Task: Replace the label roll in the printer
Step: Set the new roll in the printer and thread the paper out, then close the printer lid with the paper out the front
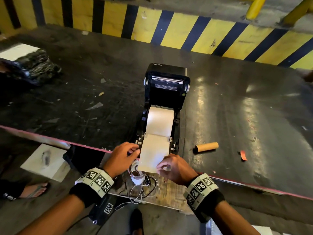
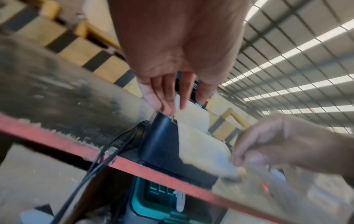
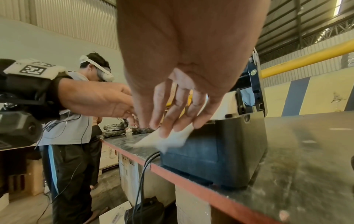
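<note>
The black printer (image 1: pixel 166 89) stands on the dark table (image 1: pixel 237 116) with its lid tipped back. A cream label roll (image 1: pixel 160 121) lies in its bay. The label strip (image 1: pixel 153 153) runs from the roll out past the printer's front and over the table edge. My left hand (image 1: pixel 135 150) pinches the strip's left edge at the printer's front corner (image 2: pixel 161 139). My right hand (image 1: pixel 160 167) pinches the strip's near right corner, fingers lying on the paper (image 3: pixel 172 139). A bare cardboard core (image 1: pixel 205 147) lies on the table right of the printer.
Below the strip, off the table edge, sits a white cup-like object (image 1: pixel 137 173) with loose cables. A black-wrapped bundle (image 1: pixel 33 65) lies at the far left. An orange scrap (image 1: pixel 243 155) lies right of the core. Another person (image 3: pixel 76 121) works at the table's left end.
</note>
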A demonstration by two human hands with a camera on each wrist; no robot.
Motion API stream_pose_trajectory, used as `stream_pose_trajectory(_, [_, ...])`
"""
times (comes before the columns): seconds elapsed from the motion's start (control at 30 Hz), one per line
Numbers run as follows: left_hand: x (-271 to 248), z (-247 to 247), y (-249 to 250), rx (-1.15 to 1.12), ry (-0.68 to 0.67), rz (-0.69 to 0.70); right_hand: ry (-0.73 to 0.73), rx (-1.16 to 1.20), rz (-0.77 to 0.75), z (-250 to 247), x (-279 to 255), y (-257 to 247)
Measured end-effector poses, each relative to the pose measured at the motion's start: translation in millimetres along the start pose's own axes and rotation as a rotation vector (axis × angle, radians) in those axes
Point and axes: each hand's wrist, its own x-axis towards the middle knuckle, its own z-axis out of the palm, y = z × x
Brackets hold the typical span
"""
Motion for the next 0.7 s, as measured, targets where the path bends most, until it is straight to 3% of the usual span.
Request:
stream_pose_trajectory(0.07, [17, -3, -7, -0.085, 0.059, -0.165, -0.031, 0.023, 0.008, -17, 12, -1])
stream_pose_trajectory(0.13, [34, -5, -11, -0.099, -0.012, -0.308, 0.027, 0.003, 0.002, -41, 30, -2])
stream_pose_trajectory(0.27, [53, -4, -6, -0.317, -0.205, -0.534, 0.364, -0.114, 0.021, -106, 82, -2])
stream_pose_trajectory(0.4, [63, -9, -3, -0.345, -0.291, -0.577, 0.601, -0.266, 0.066, -173, 136, -1])
stream_pose_trajectory(0.53, [68, -17, -1, -0.365, -0.377, -0.585, 0.455, -0.435, 0.28, -204, 175, 1])
stream_pose_trajectory(0.63, [70, -20, -2, -0.369, -0.399, -0.597, 0.334, -0.458, 0.352, -196, 188, 9])
stream_pose_trajectory(0.7, [72, -21, -3, -0.384, -0.406, -0.606, 0.383, -0.458, 0.335, -185, 186, 15])
